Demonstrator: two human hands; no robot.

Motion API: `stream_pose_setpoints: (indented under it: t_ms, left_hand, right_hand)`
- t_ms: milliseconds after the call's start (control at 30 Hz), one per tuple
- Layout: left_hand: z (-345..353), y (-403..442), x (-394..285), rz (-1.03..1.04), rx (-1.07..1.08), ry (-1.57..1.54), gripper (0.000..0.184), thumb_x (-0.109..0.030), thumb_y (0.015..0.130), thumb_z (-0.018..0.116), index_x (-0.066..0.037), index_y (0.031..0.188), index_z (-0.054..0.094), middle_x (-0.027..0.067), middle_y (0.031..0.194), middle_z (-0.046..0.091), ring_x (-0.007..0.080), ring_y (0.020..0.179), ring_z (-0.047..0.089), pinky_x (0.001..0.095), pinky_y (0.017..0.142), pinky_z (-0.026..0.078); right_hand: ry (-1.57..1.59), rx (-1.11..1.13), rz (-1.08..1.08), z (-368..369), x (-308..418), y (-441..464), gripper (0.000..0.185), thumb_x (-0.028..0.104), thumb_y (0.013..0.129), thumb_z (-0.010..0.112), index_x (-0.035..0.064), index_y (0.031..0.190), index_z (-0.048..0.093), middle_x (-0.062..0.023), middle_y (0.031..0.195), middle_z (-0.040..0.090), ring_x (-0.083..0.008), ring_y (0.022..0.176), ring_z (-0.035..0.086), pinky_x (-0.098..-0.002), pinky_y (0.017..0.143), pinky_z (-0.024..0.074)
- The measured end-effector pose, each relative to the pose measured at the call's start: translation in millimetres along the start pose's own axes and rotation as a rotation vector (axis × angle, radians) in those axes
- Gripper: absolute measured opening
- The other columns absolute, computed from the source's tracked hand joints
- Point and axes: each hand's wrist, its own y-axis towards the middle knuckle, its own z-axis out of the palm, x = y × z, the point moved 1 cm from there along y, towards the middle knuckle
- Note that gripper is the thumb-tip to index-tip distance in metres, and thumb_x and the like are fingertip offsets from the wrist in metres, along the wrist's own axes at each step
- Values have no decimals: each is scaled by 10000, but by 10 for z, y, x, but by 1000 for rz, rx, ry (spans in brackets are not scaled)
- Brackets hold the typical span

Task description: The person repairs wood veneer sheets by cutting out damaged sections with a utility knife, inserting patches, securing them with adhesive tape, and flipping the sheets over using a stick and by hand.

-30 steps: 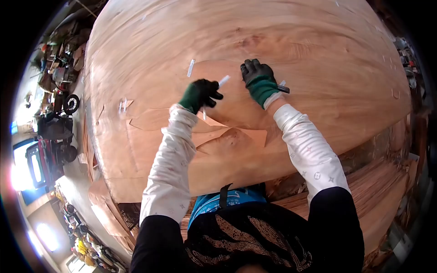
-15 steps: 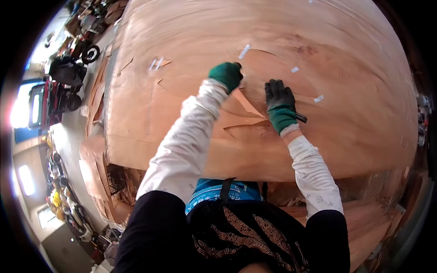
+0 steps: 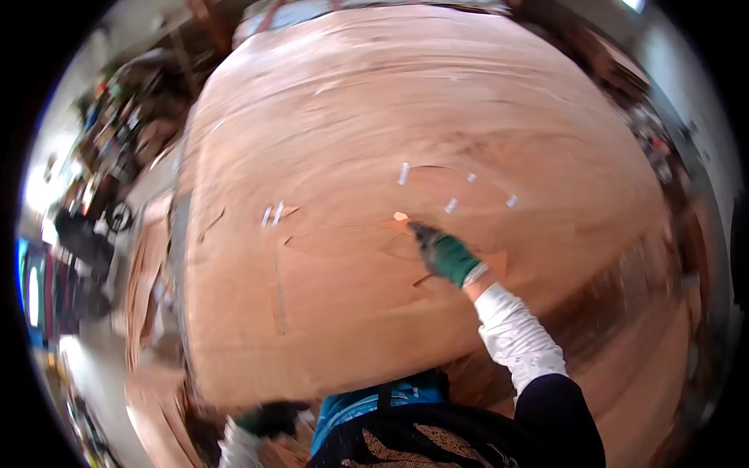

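Note:
A large wood veneer sheet (image 3: pixel 335 312) fills the middle of the view, with cracks and short white tape strips (image 3: pixel 451 205) on it. My right hand (image 3: pixel 443 253), in a black and green glove, is over the sheet by a torn gap, fingers drawn together beside a small pale piece (image 3: pixel 401 216); whether it grips this piece is unclear. My left hand (image 3: pixel 273 419), also gloved, is low beside my waist, below the sheet's near edge. It is blurred, and its fingers cannot be made out.
Stacked veneer with ragged edges (image 3: pixel 160 398) lies at the lower left, and more sheets (image 3: pixel 640 359) are below the near edge at right. A vehicle (image 3: pixel 47 288) and piled items (image 3: pixel 144 117) stand on the left.
My left hand has left the sheet and dropped to my waist. My right hand, flat on the sheet before, has moved to the gap with its fingers together. The camera view has shifted.

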Motion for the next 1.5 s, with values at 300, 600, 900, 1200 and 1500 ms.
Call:
stream_pose_setpoints:
  t_ms: [300,600,900,1200,1500]
  left_hand:
    - [-248,287,719,-61,293,239,379,-273,892,607,-16,1169,572,114,916,680,152,701,634,284,583,499]
    - [133,185,787,-140,655,745,446,-287,868,649,-46,1229,550,98,952,673,145,758,627,289,641,506]
    - [-831,-647,1560,-247,804,1105,525,-301,843,690,-75,1288,528,82,987,666,138,815,620,293,698,513]
    - [-2442,-1639,2082,-356,1013,1206,613,-316,819,731,-105,1347,505,66,1023,659,131,872,613,298,756,520]
    - [-3447,-2332,2276,-403,761,1064,715,-358,782,779,-91,1376,485,21,1049,631,97,880,569,272,770,483]
  right_hand:
    - [18,255,694,1556,1360,-2863,128,134,838,543,64,827,650,-181,793,657,-306,745,659,-403,650,529]
    - [931,-739,1549,1948,3299,-5691,453,201,905,577,20,1312,492,-115,1003,649,-192,940,661,-340,567,568]
    - [-278,-636,2012,3904,4054,-8032,725,297,783,654,-19,1369,367,-189,1321,514,-306,1128,587,-403,895,507]
    - [-276,-940,1533,4309,4256,-8737,401,113,805,599,-47,1167,539,-211,1099,628,-278,940,625,-360,781,519]
    - [1046,-1744,1134,3334,5026,-7852,176,247,903,576,119,1011,626,41,768,585,-82,569,527,-214,444,411]
